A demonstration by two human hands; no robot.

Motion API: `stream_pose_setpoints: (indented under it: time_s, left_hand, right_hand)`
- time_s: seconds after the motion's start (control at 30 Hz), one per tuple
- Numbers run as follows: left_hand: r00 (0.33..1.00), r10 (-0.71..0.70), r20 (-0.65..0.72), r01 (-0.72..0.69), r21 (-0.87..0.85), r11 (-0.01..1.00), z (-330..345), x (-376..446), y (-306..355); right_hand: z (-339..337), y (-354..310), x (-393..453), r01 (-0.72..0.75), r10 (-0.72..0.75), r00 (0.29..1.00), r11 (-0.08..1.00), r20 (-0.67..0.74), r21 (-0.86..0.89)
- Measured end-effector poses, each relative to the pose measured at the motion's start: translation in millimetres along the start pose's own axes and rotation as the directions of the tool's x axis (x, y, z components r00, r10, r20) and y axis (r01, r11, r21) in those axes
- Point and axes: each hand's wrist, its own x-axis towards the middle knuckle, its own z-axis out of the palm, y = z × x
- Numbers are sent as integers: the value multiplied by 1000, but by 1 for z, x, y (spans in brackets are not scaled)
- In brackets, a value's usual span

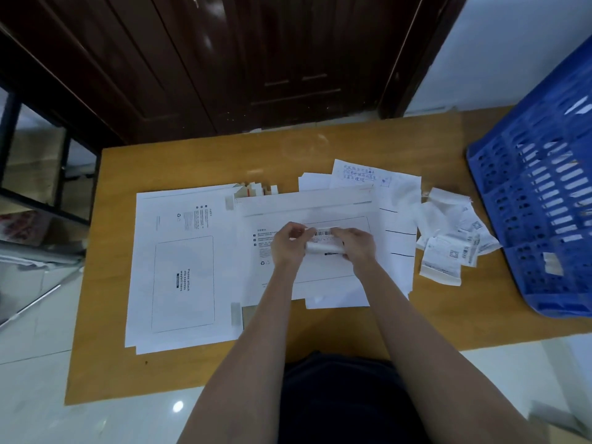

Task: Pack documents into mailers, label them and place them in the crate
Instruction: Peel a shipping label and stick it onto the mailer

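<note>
Both hands meet over the middle of the counter (105, 363), each pinching one end of a single barcode label (324, 233). The left hand (286, 248) has its fingers curled on the label's left edge. The right hand (358, 243) grips the right edge, with a curl of backing (323, 248) rolled up just below its fingertips. The label hangs right above the printed box on the mailer (307, 270) lying flat under both hands.

To the left of the left hand lies a stack of mailers (182, 270), its top one reading "Please attach waybill here"; at least two edges show at the stack's near corner, but the full count cannot be told. Beyond the hands several card flaps (256, 189) stick out; four or so, not clear enough to count.

To the right of the right hand lie loose documents (397, 219), about three sheets overlapping, the far one with handwriting. Further right is a heap of spare labels (448, 251), roughly five or six, crumpled. Past those, a single blue crate (541, 193) stands tilted at the counter's right edge.

Bare counter shows between the documents and the crate nearer the person than the labels, along the near edge by the forearms, and in a strip beyond the papers up to the far edge.
</note>
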Motion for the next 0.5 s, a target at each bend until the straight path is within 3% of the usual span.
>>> stream_pose_setpoints:
  time_s: [0.2,0.5]
  left_hand:
    - [998,64,-16,-57,289,956,14,18,9]
    - [998,52,31,-57,232,971,22,25,7]
  right_hand:
    - [-2,-2,8,46,-62,987,993,-150,-104]
    - [-1,-5,16,64,-121,960,973,-251,-223]
